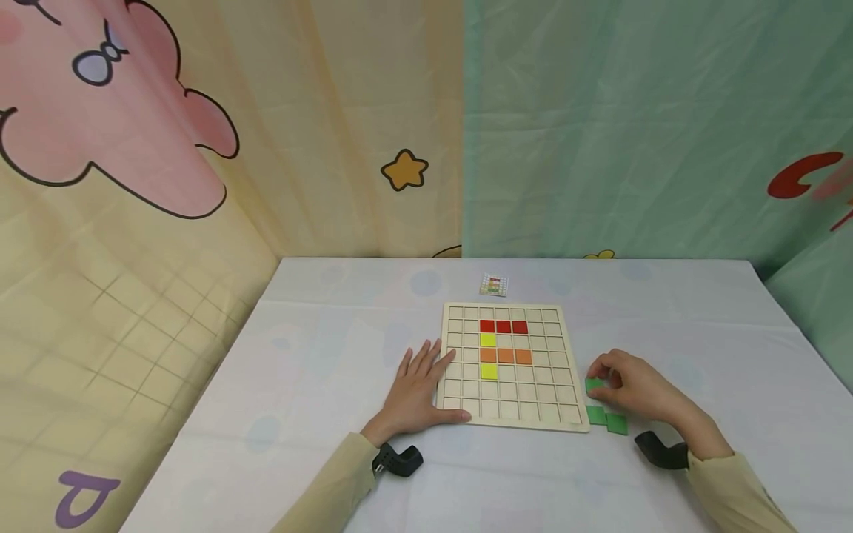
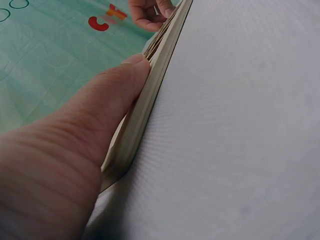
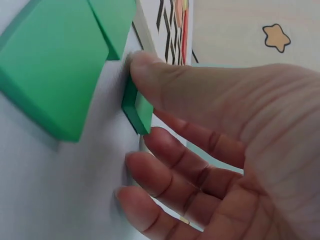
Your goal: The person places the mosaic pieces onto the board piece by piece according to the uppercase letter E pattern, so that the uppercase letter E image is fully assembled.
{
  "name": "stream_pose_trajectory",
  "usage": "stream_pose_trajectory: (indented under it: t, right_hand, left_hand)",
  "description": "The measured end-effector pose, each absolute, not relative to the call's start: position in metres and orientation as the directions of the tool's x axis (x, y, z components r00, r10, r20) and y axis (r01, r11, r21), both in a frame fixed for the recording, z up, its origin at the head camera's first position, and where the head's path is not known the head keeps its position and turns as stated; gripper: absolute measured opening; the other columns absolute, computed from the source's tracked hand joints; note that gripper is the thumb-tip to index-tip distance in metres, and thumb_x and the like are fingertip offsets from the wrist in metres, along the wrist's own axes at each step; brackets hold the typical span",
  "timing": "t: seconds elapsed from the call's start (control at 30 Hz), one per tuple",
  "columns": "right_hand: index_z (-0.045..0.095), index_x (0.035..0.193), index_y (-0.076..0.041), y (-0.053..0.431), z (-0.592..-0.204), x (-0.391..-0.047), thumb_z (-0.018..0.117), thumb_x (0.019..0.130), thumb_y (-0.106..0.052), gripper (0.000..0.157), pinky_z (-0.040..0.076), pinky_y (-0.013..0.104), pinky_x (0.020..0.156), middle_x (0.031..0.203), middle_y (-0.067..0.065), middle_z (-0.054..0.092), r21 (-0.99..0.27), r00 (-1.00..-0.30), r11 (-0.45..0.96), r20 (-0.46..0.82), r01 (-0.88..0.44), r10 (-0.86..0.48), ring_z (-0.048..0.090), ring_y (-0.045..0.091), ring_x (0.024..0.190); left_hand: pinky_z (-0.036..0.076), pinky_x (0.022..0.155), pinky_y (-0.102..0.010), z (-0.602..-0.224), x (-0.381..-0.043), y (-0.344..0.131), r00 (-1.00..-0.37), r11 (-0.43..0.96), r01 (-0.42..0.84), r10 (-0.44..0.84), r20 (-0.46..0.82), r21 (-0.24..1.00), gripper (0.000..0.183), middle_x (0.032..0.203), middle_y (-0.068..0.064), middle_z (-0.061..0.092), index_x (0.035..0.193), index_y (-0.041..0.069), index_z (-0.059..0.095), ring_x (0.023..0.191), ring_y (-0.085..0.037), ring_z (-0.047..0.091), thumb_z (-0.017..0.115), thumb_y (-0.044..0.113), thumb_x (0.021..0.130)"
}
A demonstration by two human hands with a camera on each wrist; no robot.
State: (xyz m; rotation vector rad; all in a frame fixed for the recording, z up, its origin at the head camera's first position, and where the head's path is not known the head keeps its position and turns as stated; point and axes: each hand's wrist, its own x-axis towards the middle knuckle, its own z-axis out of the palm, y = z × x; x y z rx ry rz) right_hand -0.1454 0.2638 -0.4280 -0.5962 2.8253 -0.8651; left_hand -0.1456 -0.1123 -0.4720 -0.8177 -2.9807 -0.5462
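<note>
A pale wooden grid board (image 1: 540, 400) lies flat on the table, with red tiles (image 1: 503, 326), yellow tiles (image 1: 489, 371) and orange tiles (image 1: 506, 356) in its squares. My left hand (image 1: 413, 392) rests spread over the board's lower left corner, its thumb (image 2: 115, 85) along the near edge. Just off the board's right side, my right hand (image 1: 629, 385) pinches a green square tile (image 1: 594, 384) between thumb and fingers. In the right wrist view this tile (image 3: 138, 107) stands slightly tilted by the thumb. Two more green tiles (image 1: 616, 424) lie close by, edges touching.
Behind the board sits a small card (image 1: 494, 285) with a coloured grid pattern. A white cloth covers the table (image 1: 320, 355). Printed curtains (image 1: 346, 133) hang behind it and at both sides. Each wrist wears a black device (image 1: 400, 460).
</note>
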Motion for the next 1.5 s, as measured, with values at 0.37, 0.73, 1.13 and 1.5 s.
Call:
stream_pose_trajectory:
  t: [0.37, 0.73, 1.13, 1.5]
  right_hand:
    - [0.057, 0.089, -0.012, 0.261, -0.429, -0.147, 0.078, 0.078, -0.007, 0.024, 0.042, 0.026, 0.057, 0.077, -0.004, 0.053, -0.605, -0.917, 0.728, 0.006, -0.321, -0.399, 0.048, 0.012, 0.067]
    - [0.058, 0.087, -0.014, 0.259, -0.432, -0.147, 0.076, 0.08, -0.009, 0.02, 0.042, 0.026, 0.057, 0.075, -0.005, 0.053, -0.587, -0.928, 0.736, 0.076, -0.337, -0.365, 0.047, 0.011, 0.067]
    - [0.06, 0.085, -0.012, 0.252, -0.436, -0.147, 0.077, 0.078, -0.002, 0.021, 0.041, 0.024, 0.052, 0.072, -0.006, 0.05, -0.569, -0.912, 0.714, 0.284, -0.408, -0.295, 0.045, 0.007, 0.06]
    - [0.057, 0.082, -0.014, 0.217, -0.432, -0.139, 0.079, 0.075, 0.0, 0.027, 0.046, 0.022, 0.053, 0.072, -0.009, 0.052, -0.64, -0.878, 0.601, 0.334, -0.478, -0.343, 0.05, 0.005, 0.062]
  left_hand:
    - [-0.002, 0.113, -0.046, -0.474, -0.146, -0.112, -0.866, 0.808, 0.492, 0.491, 0.093, 0.325, 0.103, 0.157, -0.011, 0.012, 0.152, 0.014, 0.025, 0.143, -0.026, 0.004, 0.06, 0.072, 0.074]
    - [-0.002, 0.113, -0.046, -0.47, -0.145, -0.112, -0.868, 0.806, 0.486, 0.489, 0.082, 0.339, 0.103, 0.157, -0.011, 0.012, 0.152, 0.014, 0.025, 0.143, -0.026, 0.003, 0.061, 0.071, 0.074]
    - [-0.002, 0.113, -0.046, -0.47, -0.145, -0.111, -0.869, 0.808, 0.483, 0.49, 0.072, 0.336, 0.103, 0.157, -0.01, 0.01, 0.152, 0.013, 0.024, 0.143, -0.026, 0.002, 0.061, 0.071, 0.075]
    - [-0.002, 0.113, -0.046, -0.471, -0.145, -0.112, -0.867, 0.806, 0.489, 0.492, 0.082, 0.335, 0.103, 0.157, -0.011, 0.011, 0.152, 0.013, 0.024, 0.143, -0.026, 0.002, 0.061, 0.071, 0.075]
